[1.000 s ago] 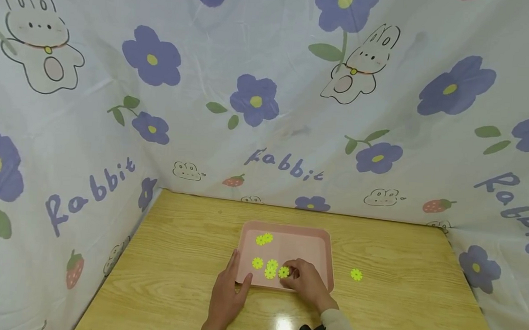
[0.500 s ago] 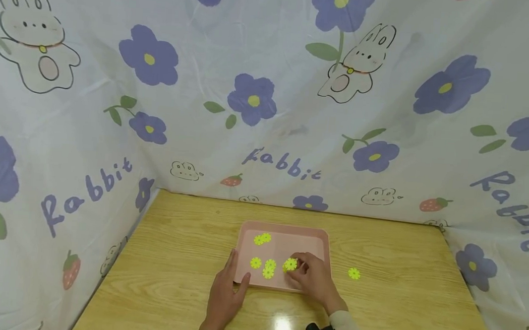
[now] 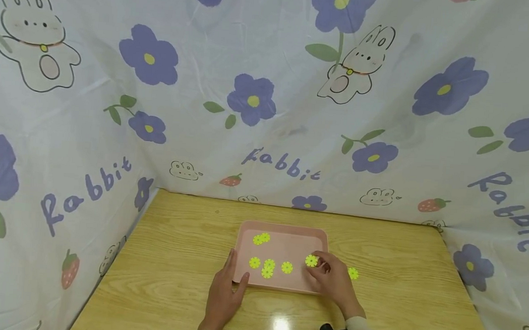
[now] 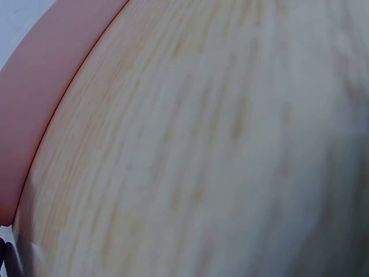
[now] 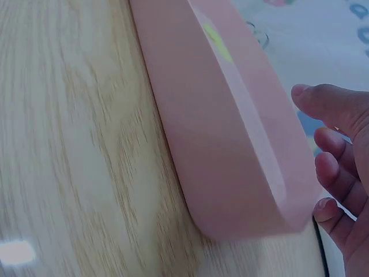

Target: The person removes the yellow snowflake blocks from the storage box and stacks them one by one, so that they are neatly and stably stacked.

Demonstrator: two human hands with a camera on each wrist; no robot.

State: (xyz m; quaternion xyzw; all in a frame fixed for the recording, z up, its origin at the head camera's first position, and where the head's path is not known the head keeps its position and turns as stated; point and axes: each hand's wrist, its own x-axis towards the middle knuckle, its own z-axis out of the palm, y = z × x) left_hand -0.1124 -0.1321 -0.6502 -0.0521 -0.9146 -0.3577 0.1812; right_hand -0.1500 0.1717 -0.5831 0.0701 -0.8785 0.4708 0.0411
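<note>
"Eight flower pieces (image 3: 254, 262) in head view. Which one counts?"

"Held piece (image 3: 311, 260). Looks pinched at the fingertips of the right hand (image 3: 335, 280). Right-wrist view doesn't show it, so going by head view."

"Where is it?"

"Over the right part of the pink tray (image 3: 293, 250), just inside the right wall. Lifted or touching the floor, can't tell."

"Long axis?"

"None, piece is round. Tray's long side runs left to right."

"Left hand?"

"Left hand (image 3: 224, 291) rests at the tray's left end, fingers straight along the wall, thumb at the near edge, no piece in it. Well apart from the held piece."

"Key relation?"

"My call: held piece sits between two others. Tray piece (image 3: 287, 267) to its left, a bit closer to the person; loose piece (image 3: 353, 274) to its right on the table (image 3: 187, 241), outside the tray, just past the right hand. Right hand's nearer to both. Any sideways move hinges on that right wall, I'd judge."
</note>
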